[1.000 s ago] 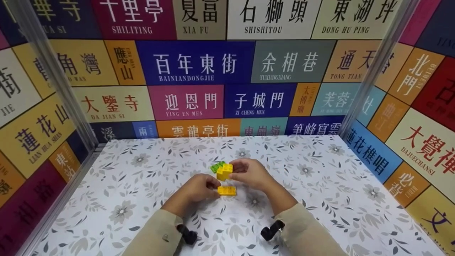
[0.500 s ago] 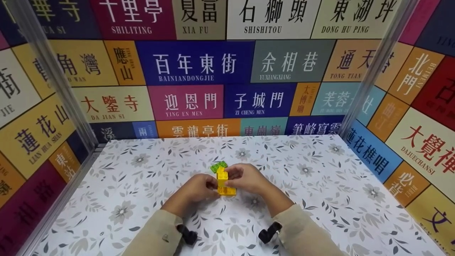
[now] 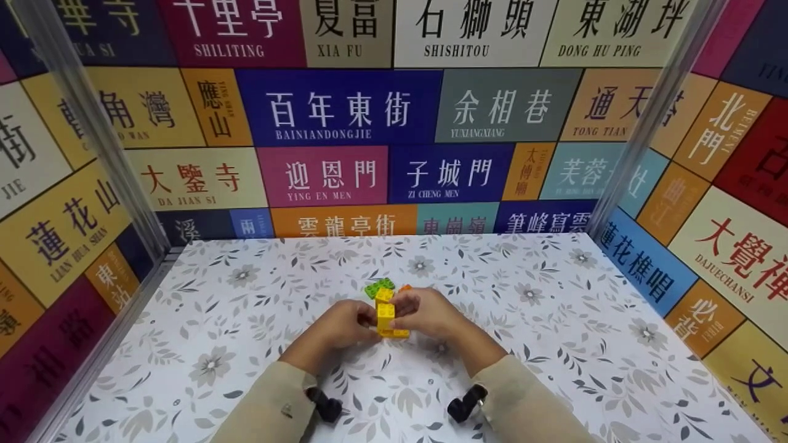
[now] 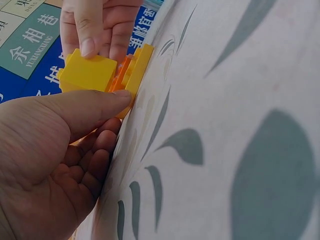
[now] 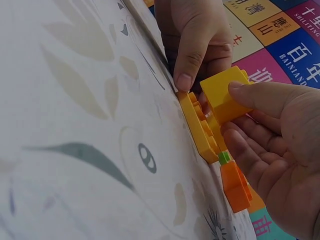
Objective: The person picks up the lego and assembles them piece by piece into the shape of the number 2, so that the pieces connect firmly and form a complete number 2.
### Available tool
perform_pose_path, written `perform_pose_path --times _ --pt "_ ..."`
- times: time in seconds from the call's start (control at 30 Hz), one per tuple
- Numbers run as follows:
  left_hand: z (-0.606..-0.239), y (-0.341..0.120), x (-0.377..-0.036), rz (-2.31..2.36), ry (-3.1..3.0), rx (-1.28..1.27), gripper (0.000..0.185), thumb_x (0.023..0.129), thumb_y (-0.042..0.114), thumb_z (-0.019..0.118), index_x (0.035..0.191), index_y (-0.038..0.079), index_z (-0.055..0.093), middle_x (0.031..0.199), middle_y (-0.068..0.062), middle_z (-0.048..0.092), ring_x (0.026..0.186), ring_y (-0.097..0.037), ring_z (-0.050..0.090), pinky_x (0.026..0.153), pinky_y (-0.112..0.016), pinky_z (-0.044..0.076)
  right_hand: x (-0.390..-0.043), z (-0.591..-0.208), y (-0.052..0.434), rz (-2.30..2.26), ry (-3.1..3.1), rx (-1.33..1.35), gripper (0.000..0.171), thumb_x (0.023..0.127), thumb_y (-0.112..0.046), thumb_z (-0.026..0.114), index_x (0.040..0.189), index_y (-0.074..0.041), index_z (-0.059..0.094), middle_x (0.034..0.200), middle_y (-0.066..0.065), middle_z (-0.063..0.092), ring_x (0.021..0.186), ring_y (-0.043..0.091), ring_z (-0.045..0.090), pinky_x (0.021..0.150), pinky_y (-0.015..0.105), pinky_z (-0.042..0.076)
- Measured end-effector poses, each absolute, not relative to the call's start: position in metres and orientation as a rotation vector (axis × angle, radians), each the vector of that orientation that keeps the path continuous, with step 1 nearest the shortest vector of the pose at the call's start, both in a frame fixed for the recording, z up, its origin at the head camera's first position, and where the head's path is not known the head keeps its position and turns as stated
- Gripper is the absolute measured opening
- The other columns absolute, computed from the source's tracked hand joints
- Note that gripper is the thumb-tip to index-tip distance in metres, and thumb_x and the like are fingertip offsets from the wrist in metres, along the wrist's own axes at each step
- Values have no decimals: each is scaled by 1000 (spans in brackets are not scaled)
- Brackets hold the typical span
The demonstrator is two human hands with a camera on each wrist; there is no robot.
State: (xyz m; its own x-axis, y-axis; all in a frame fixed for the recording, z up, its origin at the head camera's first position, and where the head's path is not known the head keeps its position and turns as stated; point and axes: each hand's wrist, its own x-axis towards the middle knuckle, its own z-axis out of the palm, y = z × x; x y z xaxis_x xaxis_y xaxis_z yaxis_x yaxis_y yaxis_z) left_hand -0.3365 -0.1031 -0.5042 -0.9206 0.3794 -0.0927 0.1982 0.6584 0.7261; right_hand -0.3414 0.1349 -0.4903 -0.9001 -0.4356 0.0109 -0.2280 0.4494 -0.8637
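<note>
A: Item one — flat yellow plate (image 3: 394, 333), lying on the flowered tablecloth (image 3: 554, 344) at mid-table. The left hand (image 3: 341, 326) pins it down, thumb tip pressed against its near edge and the other fingers curled loosely underneath.

B: Item two — yellow block (image 3: 385, 309), standing on the plate's studs. The right hand (image 3: 431, 311) pinches it between thumb and curled fingers.

A: Handling note, as a judgement: the block probably seats best when pushed straight down with its edges square to the plate, while the left thumb stops the plate sliding on the cloth.

B: Views compared. The head camera shows a green brick (image 3: 378, 287) just behind the hands and only a sliver of orange beside it.

A: The right wrist view shows that orange brick (image 5: 235, 185) plainly, close against the plate's far end with a bit of green between — and the plate's studs side-on. The left wrist view shows the left thumb (image 4: 75, 112) flat against the plate's edge, hidden from above.
</note>
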Motion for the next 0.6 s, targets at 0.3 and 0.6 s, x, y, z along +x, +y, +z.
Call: perform_pose_path --times 0.3,0.6 --pt "-502 -102 -337 1099 2629 420 23 85 21 91 104 16 78 93 2 71 83 -16 60 78 -30 51 -343 -492 135 -1399 2489 -559 37 87 -19 90 121 -11 77 109 4 80 101 17 76 94 35 63" --pt "-503 -102 -337 1141 2624 430 27 84 18 91 107 14 79 96 1 73 85 -15 62 81 -30 53 -344 -495 136 -1392 2482 -576 34 86 -17 91 117 -11 78 106 3 81 99 16 76 93 33 63"
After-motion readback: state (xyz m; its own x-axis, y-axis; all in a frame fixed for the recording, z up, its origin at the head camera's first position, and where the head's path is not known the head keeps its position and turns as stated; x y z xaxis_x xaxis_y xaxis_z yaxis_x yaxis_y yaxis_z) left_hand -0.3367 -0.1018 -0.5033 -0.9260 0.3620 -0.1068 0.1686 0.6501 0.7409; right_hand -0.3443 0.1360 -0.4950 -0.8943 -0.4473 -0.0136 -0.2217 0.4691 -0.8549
